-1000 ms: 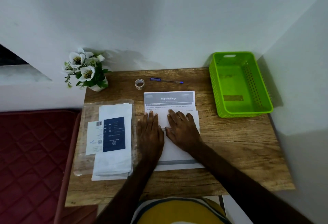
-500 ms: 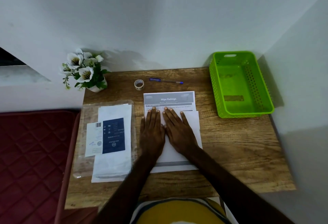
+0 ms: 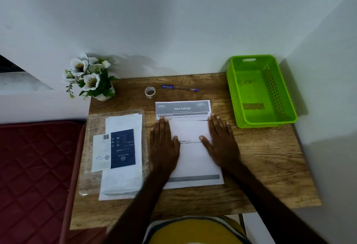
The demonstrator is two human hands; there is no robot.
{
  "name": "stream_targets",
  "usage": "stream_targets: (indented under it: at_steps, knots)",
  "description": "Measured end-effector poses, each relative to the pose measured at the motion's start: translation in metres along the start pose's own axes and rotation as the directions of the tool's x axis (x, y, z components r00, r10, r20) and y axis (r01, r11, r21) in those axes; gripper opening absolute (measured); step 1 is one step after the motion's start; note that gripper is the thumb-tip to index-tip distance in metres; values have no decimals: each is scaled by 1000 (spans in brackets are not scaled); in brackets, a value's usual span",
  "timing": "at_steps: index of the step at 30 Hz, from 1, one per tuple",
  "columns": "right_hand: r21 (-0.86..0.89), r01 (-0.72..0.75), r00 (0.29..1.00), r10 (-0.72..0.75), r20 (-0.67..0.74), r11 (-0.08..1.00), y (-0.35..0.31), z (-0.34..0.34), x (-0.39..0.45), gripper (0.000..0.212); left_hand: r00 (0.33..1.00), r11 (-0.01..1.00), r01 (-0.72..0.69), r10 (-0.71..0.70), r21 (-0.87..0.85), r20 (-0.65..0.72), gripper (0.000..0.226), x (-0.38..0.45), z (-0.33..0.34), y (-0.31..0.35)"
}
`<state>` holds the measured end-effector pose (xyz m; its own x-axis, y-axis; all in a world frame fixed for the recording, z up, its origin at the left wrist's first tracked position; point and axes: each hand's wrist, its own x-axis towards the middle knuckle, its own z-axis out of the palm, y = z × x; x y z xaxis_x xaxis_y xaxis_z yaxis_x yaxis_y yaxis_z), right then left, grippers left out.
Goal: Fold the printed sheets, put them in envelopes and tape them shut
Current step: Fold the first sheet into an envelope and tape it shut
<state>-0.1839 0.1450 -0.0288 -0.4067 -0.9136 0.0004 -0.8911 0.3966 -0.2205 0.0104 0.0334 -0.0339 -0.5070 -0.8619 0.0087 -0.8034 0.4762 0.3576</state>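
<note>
White printed sheet (image 3: 190, 147) lies on the wooden table (image 3: 266, 158), long axis running away from the person, its folded flap edge under the straight, flat-pressed fingers (image 3: 164, 126) of left hand (image 3: 164, 143) and right hand (image 3: 221, 139), pinned at either side.

Your left hand (image 3: 164, 143) and right hand (image 3: 220, 139) are bare, with no rings, watch or bracelet on either. Your nails are short and catch the light as pale spots at the fingertips. Both forearms are uncovered all the way to the bottom edge of the view; no sleeve shows on them. At the bottom centre your garment (image 3: 195, 232) shows a mustard-yellow panel, edged above by a pale stripe and a dark bluish stripe that curve across it.
</note>
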Motion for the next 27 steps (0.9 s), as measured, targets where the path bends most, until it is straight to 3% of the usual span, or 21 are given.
stream_targets:
  at_steps: [7,10,13,17,21,27]
  knots:
    - [10,-3,1000,3,11,1000,1,-2,-1,77,1000,999,5,-5,-41,15,65,-1,-8,5]
    - [98,-22,1000,24,-16,995,-4,-6,-1,76,999,985,27,-24,-168,22,61,1,-19,9]
    - [195,-7,990,34,-136,981,-15,-15,-6,70,999,945,20,-34,-325,-36,51,3,-40,1]
    - [242,186,948,-109,-300,952,-51,-24,-15,39,982,965,-107,65,-239,-177,46,7,-66,-41]
    - [314,420,907,-379,-185,852,-101,-24,-30,22,967,988,-136,115,-78,-227,43,14,-85,-107]
    - [320,694,707,-694,-136,645,-151,-2,-38,24,964,974,-143,178,177,-199,45,14,-99,-186]
